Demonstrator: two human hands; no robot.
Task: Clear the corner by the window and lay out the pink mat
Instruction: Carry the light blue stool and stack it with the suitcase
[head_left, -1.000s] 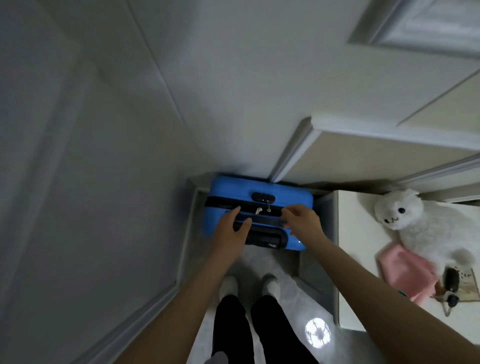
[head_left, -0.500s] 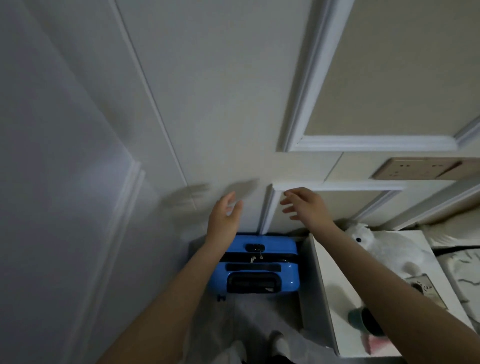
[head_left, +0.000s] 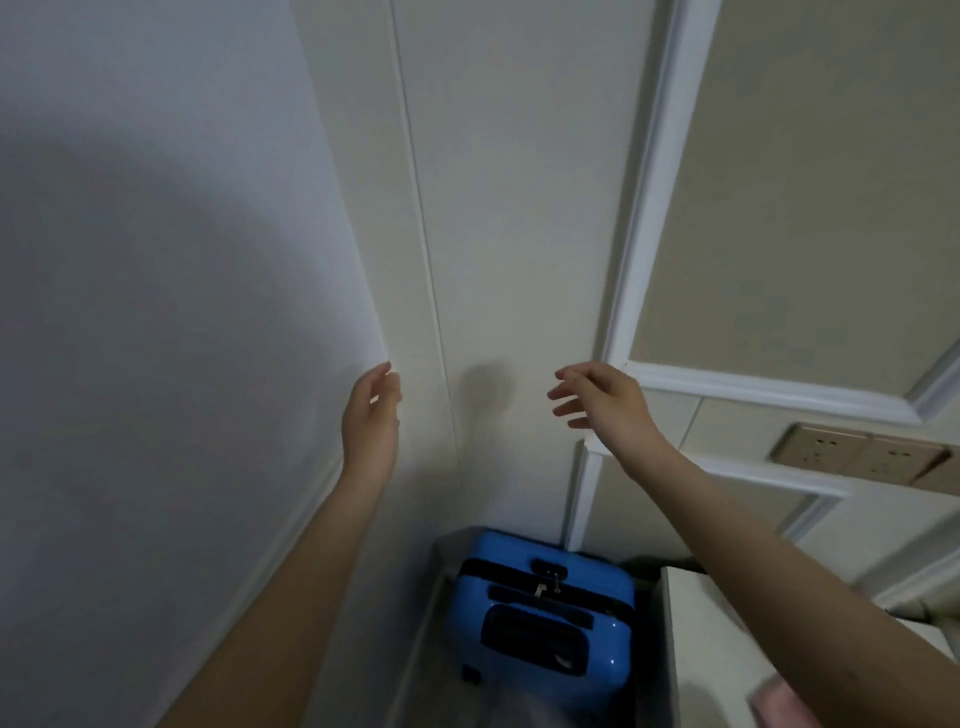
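Suitcase: bright blue hard-shell suitcase (head_left: 545, 610) with black zip band and black recessed handle stands upright in the corner at the foot of the wall, well below both hands and between the two forearms.
Left hand: left hand (head_left: 370, 422) is raised in front of the pale wall edge, fingers straight and loosely together, holding nothing; whether the fingertips touch the wall cannot be told.
Right hand: right hand (head_left: 605, 402) is raised near the white wall moulding (head_left: 652, 208), fingers spread and slightly bent, holding nothing.
Gap: both hands are level with each other and well apart, with bare cream wall panel (head_left: 511, 208) between them.
Pink item: blurred pink patch (head_left: 776, 699) lies at the lower right on the white tabletop (head_left: 701, 623), under the right forearm; whether it is the mat cannot be told.
Tabletop: stands just beside the suitcase on its right.
Sockets: gold-coloured wall socket plate (head_left: 857, 457) sits on the right wall, beyond the right forearm.
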